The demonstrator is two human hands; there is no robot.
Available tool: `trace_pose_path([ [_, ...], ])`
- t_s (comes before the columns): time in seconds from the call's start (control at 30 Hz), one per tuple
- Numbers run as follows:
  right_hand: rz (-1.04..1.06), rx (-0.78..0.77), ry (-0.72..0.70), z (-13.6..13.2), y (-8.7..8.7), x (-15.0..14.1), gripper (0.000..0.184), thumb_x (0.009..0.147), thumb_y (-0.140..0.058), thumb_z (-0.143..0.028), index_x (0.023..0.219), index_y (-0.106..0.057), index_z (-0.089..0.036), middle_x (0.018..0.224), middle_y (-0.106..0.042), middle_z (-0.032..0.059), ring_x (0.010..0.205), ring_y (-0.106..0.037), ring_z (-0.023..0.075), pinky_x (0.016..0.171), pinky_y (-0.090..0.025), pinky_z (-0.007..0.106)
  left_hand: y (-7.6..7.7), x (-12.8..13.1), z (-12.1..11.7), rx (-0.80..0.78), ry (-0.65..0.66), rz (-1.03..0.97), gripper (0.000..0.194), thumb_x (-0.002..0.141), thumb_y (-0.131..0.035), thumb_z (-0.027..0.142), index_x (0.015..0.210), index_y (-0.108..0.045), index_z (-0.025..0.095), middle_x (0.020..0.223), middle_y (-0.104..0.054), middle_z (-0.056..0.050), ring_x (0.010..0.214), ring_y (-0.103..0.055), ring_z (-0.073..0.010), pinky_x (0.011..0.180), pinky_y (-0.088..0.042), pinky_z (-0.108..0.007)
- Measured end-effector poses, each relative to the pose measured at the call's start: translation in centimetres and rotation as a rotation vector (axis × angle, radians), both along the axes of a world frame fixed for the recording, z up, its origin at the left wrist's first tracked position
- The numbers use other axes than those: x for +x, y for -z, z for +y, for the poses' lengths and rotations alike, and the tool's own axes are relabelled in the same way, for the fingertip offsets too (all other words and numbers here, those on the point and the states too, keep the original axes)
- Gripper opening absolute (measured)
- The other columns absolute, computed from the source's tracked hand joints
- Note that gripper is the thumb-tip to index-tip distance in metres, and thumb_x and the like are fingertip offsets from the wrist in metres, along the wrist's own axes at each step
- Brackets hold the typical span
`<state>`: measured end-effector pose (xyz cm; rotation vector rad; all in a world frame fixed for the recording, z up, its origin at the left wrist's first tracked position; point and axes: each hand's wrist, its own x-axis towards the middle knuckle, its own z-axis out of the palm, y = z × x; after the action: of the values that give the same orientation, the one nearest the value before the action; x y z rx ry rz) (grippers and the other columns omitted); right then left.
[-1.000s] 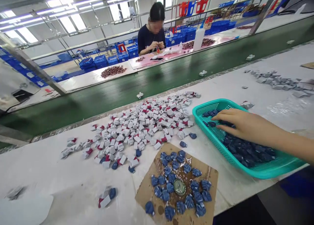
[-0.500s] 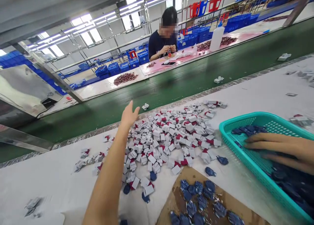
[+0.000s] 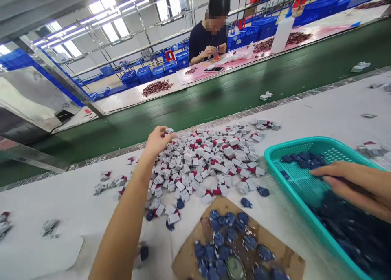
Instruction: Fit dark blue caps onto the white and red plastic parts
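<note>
Piece [image 3: 169,130] at fingertips of left grip [image 3: 155,141], pale pile [image 3: 210,159] beside, belt [image 3: 137,129] beyond

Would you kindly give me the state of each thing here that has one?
Basket: upright, holding blue pieces
Right hand: in basket, grip unclear
Left hand: curled at a white piece, grip unclear
Pile: loose, spread out
Cardboard: flat, stained
Bottle: standing
Phone: lying flat

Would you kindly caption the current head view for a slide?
Left hand at a white piece by a pile of white and red parts, right hand over a turquoise basket of blue parts.
</note>
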<state>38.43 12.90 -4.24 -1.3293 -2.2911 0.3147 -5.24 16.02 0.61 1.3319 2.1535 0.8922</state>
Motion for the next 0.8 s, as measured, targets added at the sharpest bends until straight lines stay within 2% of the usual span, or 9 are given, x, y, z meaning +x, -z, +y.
trace_pose_path([
  [0.07, 0.031, -0.015, -0.097, -1.5, -1.4, -0.5, 0.031, 0.092, -0.038, -0.06, 0.102, -0.057, -0.038, 0.093, -0.067, 0.0049, 0.077, -0.063, 0.0192, 0.069, -0.046, 0.038, -0.2, 1.7, -4.5, 0.055, -0.004, -0.178, 0.034, 0.079, -0.064, 0.034, 0.107, -0.057, 0.015, 0.094, -0.066, -0.007, 0.086, -0.066, -0.0197, 0.054, -0.048, -0.022],
  [0.13, 0.052, -0.038, -0.189, -3.5, -2.5, -1.7, 0.021, 0.094, -0.043, -0.049, 0.104, -0.058, -0.038, 0.094, -0.068, 0.0034, 0.076, -0.064, 0.0195, 0.069, -0.048, 0.035, 0.0, 3.9, -9.3, 0.072, -0.012, -0.333, 0.031, 0.077, -0.063, 0.042, 0.094, -0.059, 0.016, 0.096, -0.067, -0.007, 0.093, -0.066, -0.0207, 0.054, -0.049, -0.019],
  [0.27, 0.046, -0.215, -0.455, -8.0, -3.2, -6.1, 0.023, 0.096, -0.041, -0.03, 0.114, -0.055, -0.028, 0.097, -0.069, 0.0043, 0.077, -0.067, 0.0195, 0.064, -0.051, 0.029, 0.4, 9.2, -18.0, 0.083, -0.067, -0.713, 0.033, 0.073, -0.071, 0.041, 0.095, -0.066, 0.017, 0.1, -0.071, -0.008, 0.088, -0.07, -0.0195, 0.057, -0.055, -0.018],
  [0.33, 0.039, -0.213, -0.582, -9.9, -2.7, -8.5, 0.023, 0.096, -0.037, -0.022, 0.108, -0.056, -0.021, 0.09, -0.069, 0.005, 0.074, -0.066, 0.0185, 0.062, -0.05, 0.028, 0.4, 11.8, -21.4, 0.162, -0.198, -0.908, 0.036, 0.064, -0.081, 0.034, 0.096, -0.071, 0.019, 0.096, -0.074, -0.007, 0.081, -0.071, -0.0182, 0.057, -0.056, -0.017],
  [0.4, -0.001, -0.117, -0.708, -11.2, -1.7, -10.4, 0.024, 0.094, -0.035, -0.014, 0.096, -0.058, -0.018, 0.082, -0.066, 0.0049, 0.07, -0.064, 0.018, 0.059, -0.047, 0.028, 0.5, 14.1, -24.3, 0.284, -0.387, -0.99, 0.039, 0.054, -0.088, 0.031, 0.089, -0.075, 0.021, 0.087, -0.076, -0.005, 0.075, -0.072, -0.0183, 0.056, -0.057, -0.018],
  [0.5, -0.124, 0.011, -0.837, -12.0, -0.1, -11.9, 0.025, 0.087, -0.039, -0.005, 0.093, -0.061, -0.016, 0.082, -0.064, 0.0063, 0.069, -0.063, 0.0183, 0.058, -0.047, 0.028, 1.3, 16.6, -27.8, 0.421, -0.631, -1.017, 0.039, 0.042, -0.092, 0.032, 0.077, -0.077, 0.023, 0.079, -0.075, -0.002, 0.066, -0.07, -0.0175, 0.044, -0.054, -0.015],
  [0.6, -0.202, 0.101, -0.842, -11.8, 0.9, -12.1, 0.029, 0.08, -0.042, 0.0, 0.096, -0.062, -0.015, 0.089, -0.063, 0.0091, 0.071, -0.063, 0.0185, 0.059, -0.048, 0.028, 2.7, 17.8, -30.3, 0.439, -0.768, -1.074, 0.041, 0.037, -0.093, 0.033, 0.073, -0.078, 0.024, 0.065, -0.073, -0.001, 0.054, -0.067, -0.0146, 0.032, -0.045, -0.012],
  [0.7, -0.195, 0.164, -0.808, -11.4, 1.2, -11.9, 0.032, 0.08, -0.042, 0.0, 0.099, -0.063, -0.016, 0.092, -0.063, 0.0088, 0.073, -0.063, 0.0177, 0.061, -0.048, 0.027, 3.7, 18.0, -31.5, 0.432, -0.801, -1.104, 0.043, 0.036, -0.093, 0.034, 0.074, -0.078, 0.022, 0.058, -0.07, -0.003, 0.052, -0.066, -0.0151, 0.033, -0.048, -0.013],
  [0.8, -0.178, 0.179, -0.819, -11.1, 1.2, -11.9, 0.032, 0.085, -0.04, -0.002, 0.099, -0.064, -0.017, 0.087, -0.061, 0.0066, 0.07, -0.061, 0.016, 0.059, -0.046, 0.025, 3.8, 17.6, -31.6, 0.45, -0.778, -1.098, 0.042, 0.04, -0.093, 0.032, 0.078, -0.079, 0.021, 0.061, -0.071, -0.005, 0.055, -0.067, -0.0163, 0.036, -0.05, -0.014],
])
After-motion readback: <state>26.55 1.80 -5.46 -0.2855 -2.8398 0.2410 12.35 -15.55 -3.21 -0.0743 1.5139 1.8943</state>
